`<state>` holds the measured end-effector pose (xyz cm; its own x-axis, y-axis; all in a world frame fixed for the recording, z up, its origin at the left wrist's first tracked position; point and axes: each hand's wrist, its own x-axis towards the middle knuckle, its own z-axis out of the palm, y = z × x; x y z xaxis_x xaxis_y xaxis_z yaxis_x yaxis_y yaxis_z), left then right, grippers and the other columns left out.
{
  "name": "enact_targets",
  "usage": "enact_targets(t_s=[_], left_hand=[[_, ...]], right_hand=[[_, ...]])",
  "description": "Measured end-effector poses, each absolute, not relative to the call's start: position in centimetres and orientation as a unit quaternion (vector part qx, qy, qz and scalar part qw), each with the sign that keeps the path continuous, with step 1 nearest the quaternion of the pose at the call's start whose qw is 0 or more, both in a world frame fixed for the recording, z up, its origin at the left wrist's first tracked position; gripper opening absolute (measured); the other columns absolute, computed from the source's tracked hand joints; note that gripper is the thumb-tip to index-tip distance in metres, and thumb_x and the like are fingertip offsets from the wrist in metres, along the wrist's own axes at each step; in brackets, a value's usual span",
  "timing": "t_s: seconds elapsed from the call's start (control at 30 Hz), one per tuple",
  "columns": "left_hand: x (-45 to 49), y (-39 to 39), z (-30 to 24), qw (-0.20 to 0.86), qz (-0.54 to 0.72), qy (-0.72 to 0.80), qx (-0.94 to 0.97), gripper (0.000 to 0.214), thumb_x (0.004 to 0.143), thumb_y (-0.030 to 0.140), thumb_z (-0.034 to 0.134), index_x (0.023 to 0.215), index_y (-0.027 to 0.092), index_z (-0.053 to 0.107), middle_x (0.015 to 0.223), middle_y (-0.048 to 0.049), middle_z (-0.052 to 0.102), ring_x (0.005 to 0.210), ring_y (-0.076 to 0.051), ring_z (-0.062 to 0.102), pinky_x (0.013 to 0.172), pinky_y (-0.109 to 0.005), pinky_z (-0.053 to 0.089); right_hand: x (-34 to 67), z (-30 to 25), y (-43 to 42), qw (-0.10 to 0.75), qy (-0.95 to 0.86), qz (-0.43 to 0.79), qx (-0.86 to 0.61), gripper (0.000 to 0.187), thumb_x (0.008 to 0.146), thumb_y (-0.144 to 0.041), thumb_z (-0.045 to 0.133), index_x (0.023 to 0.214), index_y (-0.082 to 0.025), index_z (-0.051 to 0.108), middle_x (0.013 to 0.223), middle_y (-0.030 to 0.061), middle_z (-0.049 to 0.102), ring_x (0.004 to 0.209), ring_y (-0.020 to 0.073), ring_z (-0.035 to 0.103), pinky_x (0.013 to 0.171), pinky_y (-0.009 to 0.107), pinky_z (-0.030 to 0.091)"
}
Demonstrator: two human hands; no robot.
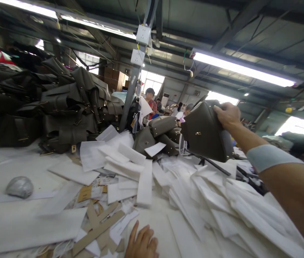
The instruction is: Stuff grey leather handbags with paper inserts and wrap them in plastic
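My right hand is raised at the right and grips the top of an olive-grey handbag, holding it in the air above a heap of white sheets. A dark strap hangs from the bag's underside. A pale band sits on that forearm. My left hand rests at the bottom edge of the view on the white table top, fingers stretched out and flat, holding nothing. Strips of brown cardboard lie just left of it.
A large pile of the same dark bags fills the left back of the table. A few more bags lie at the middle. A crumpled silver-grey ball sits at the left. A grey post with socket boxes rises behind. Other people work in the distance.
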<state>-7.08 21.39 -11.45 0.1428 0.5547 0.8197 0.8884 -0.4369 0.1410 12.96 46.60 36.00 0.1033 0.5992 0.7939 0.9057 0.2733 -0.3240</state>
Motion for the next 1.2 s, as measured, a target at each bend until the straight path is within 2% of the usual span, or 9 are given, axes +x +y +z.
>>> enact_targets(t_s=[0.2,0.37,0.5,0.63,0.73,0.83,0.97,1.07,1.2], left_hand=[[-7.7,20.0,-8.6,0.011,-0.384,-0.549,-0.742,0.030,0.081,0.014,0.055,0.105,0.027,0.066,0.107,-0.0009,0.073,0.104,-0.019,0.067,0.104,-0.037,0.045],[-8.0,19.0,-3.8,-0.196,-0.409,-0.600,-0.659,0.029,0.091,0.028,0.042,0.103,0.020,0.068,0.110,-0.0074,0.071,0.107,-0.021,0.065,0.096,-0.035,0.047],[-8.7,19.1,-1.6,-0.324,-0.471,-0.566,-0.595,0.031,0.086,0.040,0.046,0.090,0.019,0.068,0.099,-0.0075,0.072,0.097,-0.023,0.065,0.089,-0.033,0.047],[-8.9,19.5,-1.7,-0.381,-0.495,-0.543,-0.561,0.036,0.081,0.050,0.047,0.075,0.019,0.065,0.080,-0.0052,0.069,0.085,-0.024,0.064,0.082,-0.034,0.046],[-8.9,19.8,-2.1,-0.431,-0.505,-0.527,-0.531,0.040,0.078,0.056,0.051,0.075,0.018,0.065,0.077,-0.0051,0.068,0.085,-0.025,0.064,0.081,-0.035,0.048],[-8.8,19.9,-2.4,-0.496,-0.512,-0.504,-0.487,0.047,0.076,0.060,0.053,0.088,0.016,0.066,0.092,-0.0087,0.071,0.094,-0.026,0.066,0.080,-0.035,0.051],[-9.1,19.5,-2.3,-0.561,-0.517,-0.468,-0.446,0.056,0.079,0.065,0.051,0.099,0.015,0.065,0.109,-0.0155,0.069,0.097,-0.025,0.068,0.079,-0.036,0.055],[-9.5,19.3,-2.0,-0.579,-0.519,-0.444,-0.446,0.054,0.080,0.065,0.053,0.098,0.016,0.067,0.109,-0.0147,0.070,0.096,-0.025,0.068,0.082,-0.037,0.055],[-10.3,19.3,-2.0,-0.582,-0.514,-0.442,-0.450,0.049,0.077,0.061,0.061,0.092,0.015,0.068,0.101,-0.0117,0.072,0.095,-0.026,0.067,0.084,-0.037,0.054]], right_hand=[[14.3,39.5,38.8,0.493,-0.678,-0.147,-0.525,0.038,0.089,-0.039,0.060,0.109,-0.006,0.064,0.097,0.0091,0.069,0.073,0.0107,0.050,0.069,0.025,0.038],[14.3,40.6,29.6,0.535,-0.722,-0.030,-0.438,0.030,0.083,-0.030,0.070,0.101,-0.007,0.064,0.081,0.0026,0.068,0.064,0.0085,0.053,0.063,0.025,0.040],[15.0,40.0,22.8,0.546,-0.715,0.077,-0.430,0.019,0.082,-0.027,0.074,0.087,-0.014,0.062,0.069,-0.0007,0.065,0.056,0.0088,0.053,0.056,0.025,0.039],[17.1,38.3,18.4,0.544,-0.689,0.179,-0.444,0.029,0.076,-0.036,0.080,0.084,-0.017,0.059,0.071,0.0009,0.066,0.054,0.0093,0.054,0.053,0.027,0.039],[18.0,36.4,15.6,0.537,-0.673,0.191,-0.471,0.033,0.074,-0.041,0.080,0.086,-0.018,0.060,0.072,0.0004,0.066,0.055,0.0102,0.055,0.053,0.027,0.039],[17.1,33.1,12.5,0.513,-0.695,0.127,-0.489,0.029,0.077,-0.042,0.076,0.085,-0.018,0.062,0.072,-0.0004,0.065,0.058,0.0119,0.055,0.054,0.026,0.041],[13.4,25.1,8.5,0.400,-0.778,-0.036,-0.483,0.007,0.087,-0.027,0.065,0.087,-0.021,0.067,0.081,0.0005,0.069,0.073,0.0157,0.062,0.068,0.027,0.045],[10.1,17.2,6.2,0.329,-0.849,-0.084,-0.405,0.008,0.091,-0.019,0.057,0.087,-0.019,0.065,0.080,0.0024,0.069,0.076,0.0166,0.064,0.072,0.028,0.046],[6.9,8.3,3.2,0.264,-0.902,-0.077,-0.334,0.014,0.092,-0.022,0.054,0.079,-0.020,0.058,0.080,0.0027,0.069,0.074,0.0163,0.062,0.070,0.030,0.045]])
